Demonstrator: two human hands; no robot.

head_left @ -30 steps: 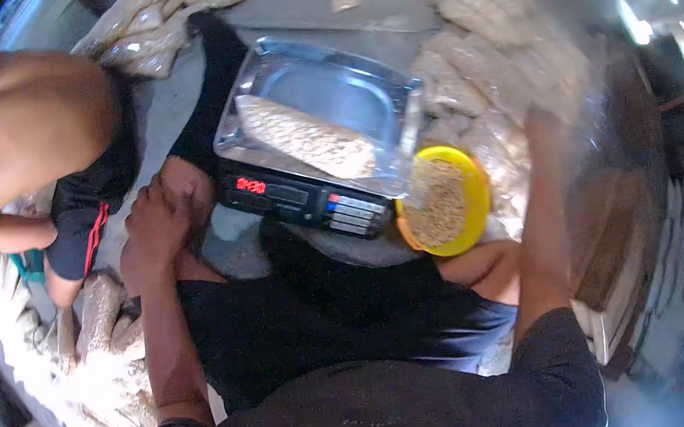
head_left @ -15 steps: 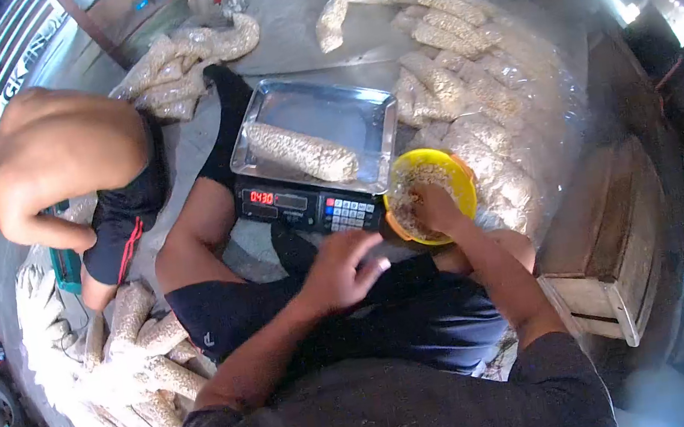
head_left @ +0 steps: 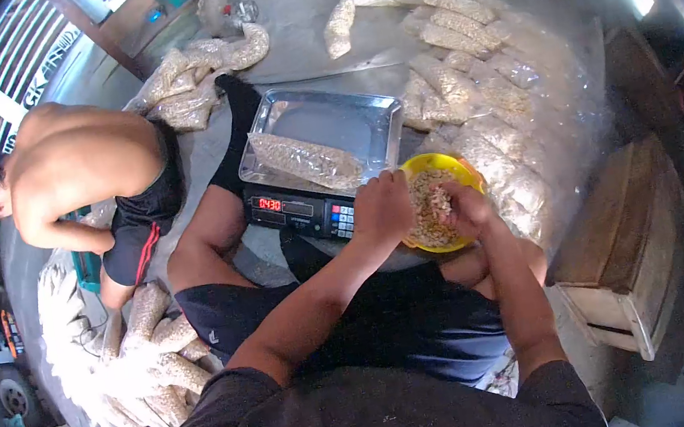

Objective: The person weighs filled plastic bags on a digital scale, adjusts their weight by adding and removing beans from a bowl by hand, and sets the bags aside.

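A clear bag of pale pieces [head_left: 307, 161] lies on the steel tray [head_left: 338, 115] of a scale [head_left: 298, 210] whose red display reads 0430. Right of the scale is a yellow bowl [head_left: 462, 170] of similar loose pieces. My right hand [head_left: 467, 207] is over the bowl, its fingers curled round some of the pale pieces. At the bowl's left edge, by the tray's corner, my left hand [head_left: 385, 204] is closed, knuckles up; anything inside it is hidden.
Filled plastic bags [head_left: 484, 108] are heaped at the right, more [head_left: 198, 68] at the upper left and others [head_left: 139, 378] at lower left. A person [head_left: 93, 160] bends forward at the left. A wooden crate [head_left: 615, 255] stands at the right.
My left hand has moved from my left knee to the bowl's left edge and closed. My right hand came from the bags on the right into the bowl, then rose slightly with pale pieces.
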